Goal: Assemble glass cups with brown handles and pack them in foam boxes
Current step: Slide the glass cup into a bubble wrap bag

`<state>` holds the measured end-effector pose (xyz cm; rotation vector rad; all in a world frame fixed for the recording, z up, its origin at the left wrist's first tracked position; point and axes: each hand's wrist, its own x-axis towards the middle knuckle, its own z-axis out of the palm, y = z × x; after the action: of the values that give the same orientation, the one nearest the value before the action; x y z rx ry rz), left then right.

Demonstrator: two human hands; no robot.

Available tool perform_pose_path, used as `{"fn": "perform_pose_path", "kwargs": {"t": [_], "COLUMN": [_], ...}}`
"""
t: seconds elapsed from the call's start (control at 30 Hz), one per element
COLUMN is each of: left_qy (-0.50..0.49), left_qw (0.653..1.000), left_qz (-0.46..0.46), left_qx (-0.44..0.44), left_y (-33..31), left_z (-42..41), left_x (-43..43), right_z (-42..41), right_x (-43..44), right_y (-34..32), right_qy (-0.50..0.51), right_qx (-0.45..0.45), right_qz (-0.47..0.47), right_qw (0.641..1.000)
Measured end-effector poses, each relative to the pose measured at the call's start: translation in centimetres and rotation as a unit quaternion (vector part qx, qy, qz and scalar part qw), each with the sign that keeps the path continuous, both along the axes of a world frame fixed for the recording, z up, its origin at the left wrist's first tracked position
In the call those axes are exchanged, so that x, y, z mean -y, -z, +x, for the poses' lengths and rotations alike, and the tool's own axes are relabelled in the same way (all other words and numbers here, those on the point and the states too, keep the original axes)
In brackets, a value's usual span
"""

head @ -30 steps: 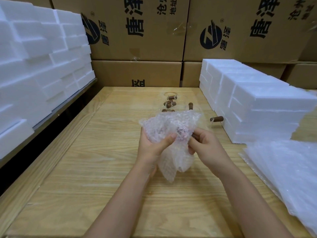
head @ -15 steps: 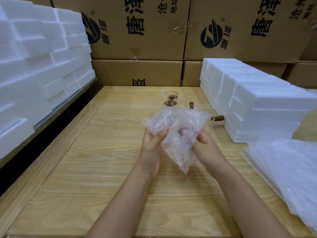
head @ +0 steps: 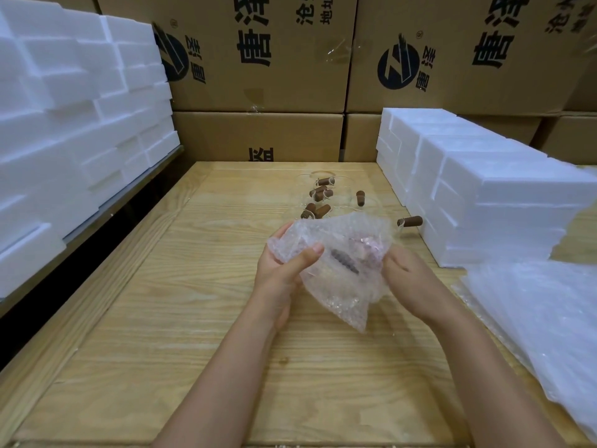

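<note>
A bubble-wrap bag [head: 342, 270] hangs above the middle of the wooden table [head: 161, 318]. A dark brown handle shows dimly through the wrap. My left hand [head: 284, 270] grips the bag's left side, thumb across its front. At the bag's right side my right hand [head: 410, 279] holds it, fingers partly hidden behind the wrap. Behind the bag stand several clear glass cups with brown handles [head: 319, 197]. One more brown handle [head: 410, 221] sticks out to the right, close to the foam boxes.
Stacked white foam boxes [head: 478, 195] fill the table's right rear. More foam boxes [head: 71, 118] are piled on a shelf at the left. A heap of bubble-wrap sheets [head: 542, 321] lies at the right. Cardboard cartons [head: 258, 59] wall off the back.
The bag has been turned and lifted slightly between both hands. Its hanging tail has swung from below the left hand toward the right. My right hand has slid further behind the wrap.
</note>
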<state>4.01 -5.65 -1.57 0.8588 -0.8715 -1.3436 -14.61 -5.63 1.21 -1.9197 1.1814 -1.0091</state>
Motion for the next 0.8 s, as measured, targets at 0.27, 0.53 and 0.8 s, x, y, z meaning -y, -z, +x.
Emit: {"fn": "perform_pose_path", "kwargs": {"t": [0.27,0.53,0.8], "left_qy": [0.003,0.072,0.055], "left_qw": [0.999,0.996,0.996], "left_qz": [0.041,0.044,0.021], "left_qx": [-0.026,0.040,-0.069], "left_y": [-0.1,-0.1,0.0], "left_z": [0.4,2.0,-0.1], "left_x": [0.0,0.1,-0.2], "right_z": [-1.9,-3.3,-0.2], "right_x": [0.8,1.2,1.7], "right_y": [0.4,-0.6,0.1], "right_qy": [-0.031,0.136,0.227], "right_qx": [-0.011,0.228,0.402], "right_qz": [0.067,-0.071,0.043], "right_qw": [0.997,0.962,0.886]}}
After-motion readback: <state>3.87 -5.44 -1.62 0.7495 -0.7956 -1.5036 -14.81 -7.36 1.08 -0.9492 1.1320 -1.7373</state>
